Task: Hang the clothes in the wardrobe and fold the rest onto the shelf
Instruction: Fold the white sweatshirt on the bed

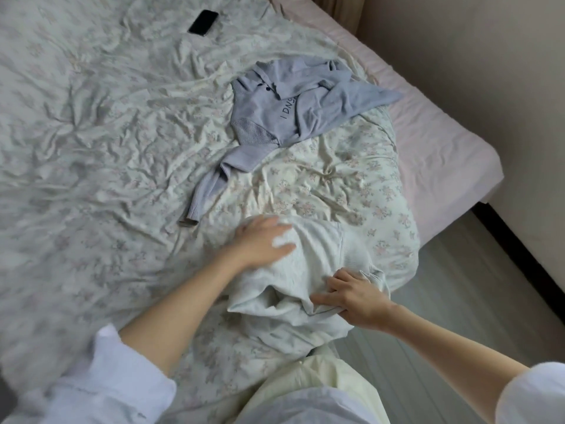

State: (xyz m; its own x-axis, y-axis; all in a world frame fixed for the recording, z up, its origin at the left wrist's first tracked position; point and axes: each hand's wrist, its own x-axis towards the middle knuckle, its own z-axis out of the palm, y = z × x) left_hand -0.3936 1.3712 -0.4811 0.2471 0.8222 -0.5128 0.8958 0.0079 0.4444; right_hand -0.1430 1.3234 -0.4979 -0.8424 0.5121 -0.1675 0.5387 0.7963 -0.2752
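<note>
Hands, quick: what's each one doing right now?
Left hand: open, fingers flat, pressing on the white garment.
Right hand: fingers spread on the same garment's edge; a grip cannot be told.

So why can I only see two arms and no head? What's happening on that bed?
The camera sits on the person's head and looks down, so you see what they see: their own arms, not their face. There is no machine here, just two bare hands.

The left hand lies flat on a pale white garment at the near edge of the bed, fingers straight, pressing it down. The right hand has its fingers curled into the same garment's cloth, gripping a fold.

Under it is a wrinkled flowery bedcover. Further away lies a light purple sweater with some letters on it, all crumpled and touched by nobody. Near the far side of the bed lies a black phone.

It looks like the person is tidying the clothes.
</note>
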